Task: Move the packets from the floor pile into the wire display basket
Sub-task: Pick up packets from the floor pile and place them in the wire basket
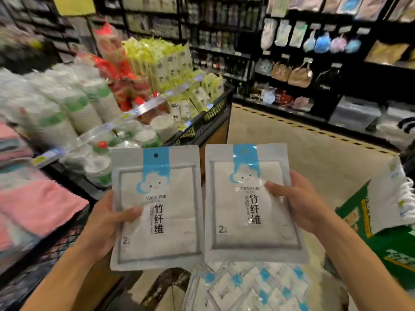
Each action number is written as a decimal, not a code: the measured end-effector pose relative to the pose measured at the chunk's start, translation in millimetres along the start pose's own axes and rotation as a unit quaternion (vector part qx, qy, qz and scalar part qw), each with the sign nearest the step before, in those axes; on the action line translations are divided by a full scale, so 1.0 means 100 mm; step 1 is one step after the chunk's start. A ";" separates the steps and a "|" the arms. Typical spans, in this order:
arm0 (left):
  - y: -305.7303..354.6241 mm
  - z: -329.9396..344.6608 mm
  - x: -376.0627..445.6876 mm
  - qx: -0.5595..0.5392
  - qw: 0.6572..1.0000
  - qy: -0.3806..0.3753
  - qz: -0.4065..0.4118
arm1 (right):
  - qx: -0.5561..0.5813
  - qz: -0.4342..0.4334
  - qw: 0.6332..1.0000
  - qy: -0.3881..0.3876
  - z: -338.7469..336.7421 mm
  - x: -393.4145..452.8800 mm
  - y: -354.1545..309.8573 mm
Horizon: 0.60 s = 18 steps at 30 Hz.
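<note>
Your left hand [105, 223] grips one packet [157, 209] by its left edge, thumb curled across the front beside the printed text and the other fingers hidden behind it. Your right hand [298, 205] grips a second packet [249, 203] by its right edge, thumb laid over the front just under the cloud picture. The two packets stand upright side by side, their inner edges almost touching, between your two thumbs.

Both packets are alike: a grey-white pouch with a blue band at the top, a hang hole, and a smiling white cloud. Under the cloud you can read "yunlei" followed by Chinese characters, then large vertical characters 竹纤维, and a "2" near the lower left corner. The smaller print is too blurred to read.

Below your wrists, the floor pile [251, 286] of the same blue-and-white packets lies loose and overlapping. Beyond your left fingers stands the black wire basket [208, 117], holding stacked paper cups [89, 102] and yellow-green packs [170, 63]. Beside your right forearm sits a green carton [381, 239] whose printing is unreadable.
</note>
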<state>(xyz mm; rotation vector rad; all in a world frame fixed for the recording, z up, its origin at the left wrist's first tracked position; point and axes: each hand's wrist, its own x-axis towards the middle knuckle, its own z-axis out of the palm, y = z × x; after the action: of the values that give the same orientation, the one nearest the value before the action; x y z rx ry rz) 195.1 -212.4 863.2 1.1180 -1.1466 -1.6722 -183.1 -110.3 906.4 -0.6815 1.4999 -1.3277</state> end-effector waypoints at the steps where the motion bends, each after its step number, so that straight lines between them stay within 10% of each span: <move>1: 0.08 -0.04 -0.19 -0.002 1.000 0.015 0.012 | -0.003 -0.011 1.000 -0.022 0.08 -0.04 -0.08; 18: -0.29 -0.52 -4.20 -0.073 0.898 0.421 0.109 | -0.071 -0.018 0.905 -0.419 1.70 -1.35 0.06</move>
<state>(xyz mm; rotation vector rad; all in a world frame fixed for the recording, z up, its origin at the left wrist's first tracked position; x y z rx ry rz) 361.2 173.9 917.8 1.3517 -0.5394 -0.9004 22.0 -57.9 954.2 -1.1917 0.8709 -0.7700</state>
